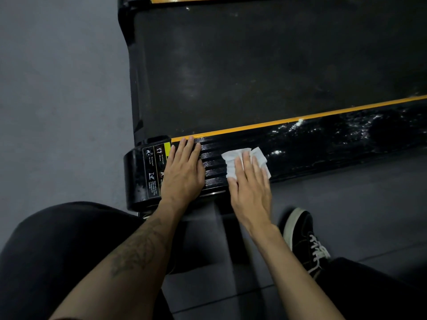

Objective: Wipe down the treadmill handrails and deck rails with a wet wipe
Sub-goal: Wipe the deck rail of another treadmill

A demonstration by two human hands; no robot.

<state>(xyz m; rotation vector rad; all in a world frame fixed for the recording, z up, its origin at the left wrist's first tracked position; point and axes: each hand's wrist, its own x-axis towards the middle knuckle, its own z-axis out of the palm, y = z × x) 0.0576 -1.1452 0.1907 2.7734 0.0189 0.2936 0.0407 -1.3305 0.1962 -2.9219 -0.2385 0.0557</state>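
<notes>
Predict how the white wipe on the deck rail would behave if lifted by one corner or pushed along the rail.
The wipe looks thin and crumpled, so it would probably hang limp. The right hand presses it flat with straight fingers, suggesting it would bunch if pushed loosely. The rail glistens, so it likely slides easily.

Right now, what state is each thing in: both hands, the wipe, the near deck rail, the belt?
left hand: flat on the deck rail, fingers straight, holding nothing.
right hand: pressing the wet wipe onto the rail, fingers straight.
wet wipe: crumpled, pinned under the right fingers.
deck rail: glistening wet to the right of the wipe.
belt: dull, faint streaks; no hand on it.
</notes>
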